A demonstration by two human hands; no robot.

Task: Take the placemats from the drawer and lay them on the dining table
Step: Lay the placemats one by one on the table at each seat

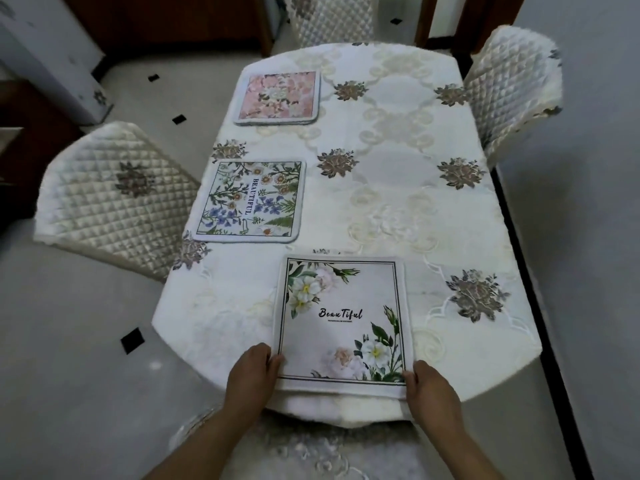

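Hands: left hand (254, 370) grips the near left corner of the white square fabric placemat printed with white flowers and a script "Beautiful" (343, 320), thumb lying on top. The right hand (433, 386) grips its near right corner the same way. The remaining fingers of both are hidden under the mat or behind the hands.
Table: dining table with cut-off corners (398, 174), covered by a cream embroidered tablecloth with grey-brown flower motifs (478, 294); it carries all three mats.
Chairs: four, in quilted cream covers. The left chair (117, 199) stands at the table's left edge and the right chair (512, 88) at its far right corner. The far chair (329, 19) is at the far edge. The near chair (304, 448), with lace on it, stands against the near edge between the forearms.
Floor: pale grey tiles (69, 341) with small black diamond insets (132, 340).
Near mat: the white-flower placemat lies flat at the middle of the table's near edge, squared to it, its near border reaching the rim.
Middle mat: white round-cornered placemat with blue and orange wildflowers and block lettering "BEAUTIFUL" (249, 199), flat along the left edge about midway, lettering running sideways, apart from the near mat.
Far mat: pink floral placemat with a pale grey border (278, 97), flat at the far left corner, apart from the middle mat.
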